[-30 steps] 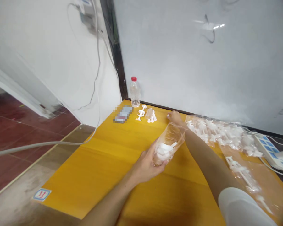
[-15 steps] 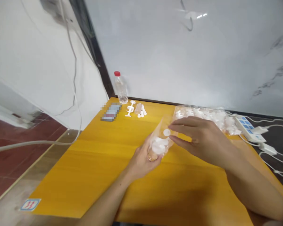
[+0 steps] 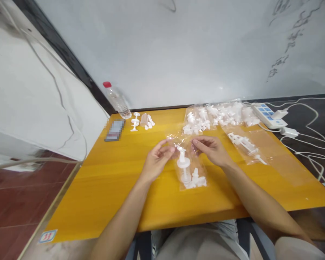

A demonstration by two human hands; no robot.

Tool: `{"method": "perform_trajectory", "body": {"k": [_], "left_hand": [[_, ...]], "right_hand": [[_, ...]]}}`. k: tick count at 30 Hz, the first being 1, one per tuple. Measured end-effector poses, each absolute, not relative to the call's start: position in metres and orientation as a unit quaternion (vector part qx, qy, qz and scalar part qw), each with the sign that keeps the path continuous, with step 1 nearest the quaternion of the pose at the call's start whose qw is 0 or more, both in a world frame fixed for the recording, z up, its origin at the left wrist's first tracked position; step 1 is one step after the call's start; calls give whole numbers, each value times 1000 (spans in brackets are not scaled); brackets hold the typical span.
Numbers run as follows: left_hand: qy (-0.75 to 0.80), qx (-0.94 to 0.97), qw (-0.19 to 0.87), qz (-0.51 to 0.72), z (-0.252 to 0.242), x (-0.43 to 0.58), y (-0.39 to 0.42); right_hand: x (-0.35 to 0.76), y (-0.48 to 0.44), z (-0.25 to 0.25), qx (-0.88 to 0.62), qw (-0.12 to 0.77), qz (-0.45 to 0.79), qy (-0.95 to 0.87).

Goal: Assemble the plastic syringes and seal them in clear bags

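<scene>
A clear plastic bag (image 3: pixel 193 162) hangs or lies between my hands over the yellow table. Inside it are a white plunger-like part with a round flange (image 3: pixel 183 162) and several small white plastic pieces (image 3: pixel 197 179). My left hand (image 3: pixel 158 159) pinches the bag's upper left edge between thumb and fingers. On the opposite upper edge, my right hand (image 3: pixel 209 148) has a similar pinch. To the right lies another clear bag holding a white syringe-like part (image 3: pixel 243 143).
Behind are bags of white parts (image 3: pixel 213 117) and a power strip (image 3: pixel 269 115) with cables. At the back left stand a red-capped bottle (image 3: pixel 117 103), a phone (image 3: pixel 115 130), white flanged parts (image 3: pixel 135 122) and a clear tube (image 3: pixel 144 120) beside small white pieces. A whiteboard (image 3: pixel 178 54) rises behind.
My right hand has moved from above the bag's opening to its right edge. My left hand has gone from cupping the bag to pinching its left edge. The view has shifted.
</scene>
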State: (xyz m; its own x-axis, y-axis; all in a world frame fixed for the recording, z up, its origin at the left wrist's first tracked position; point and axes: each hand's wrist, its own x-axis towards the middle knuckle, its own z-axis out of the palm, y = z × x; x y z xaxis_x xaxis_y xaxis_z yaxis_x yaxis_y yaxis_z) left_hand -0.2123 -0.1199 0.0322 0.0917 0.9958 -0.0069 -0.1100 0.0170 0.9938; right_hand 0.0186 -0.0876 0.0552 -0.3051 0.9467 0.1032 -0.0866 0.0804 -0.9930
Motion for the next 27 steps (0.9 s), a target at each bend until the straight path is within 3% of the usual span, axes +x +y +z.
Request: {"method": "perform_trajectory", "body": {"k": [11,27], "left_hand": [[459,449,591,488,18,-207,-73],[499,439,586,463,3,-207,-74]], "right_hand": [[32,-60,15,-412,455,589,-526],[40,-48,-20,-431,446,662,-421]]}}
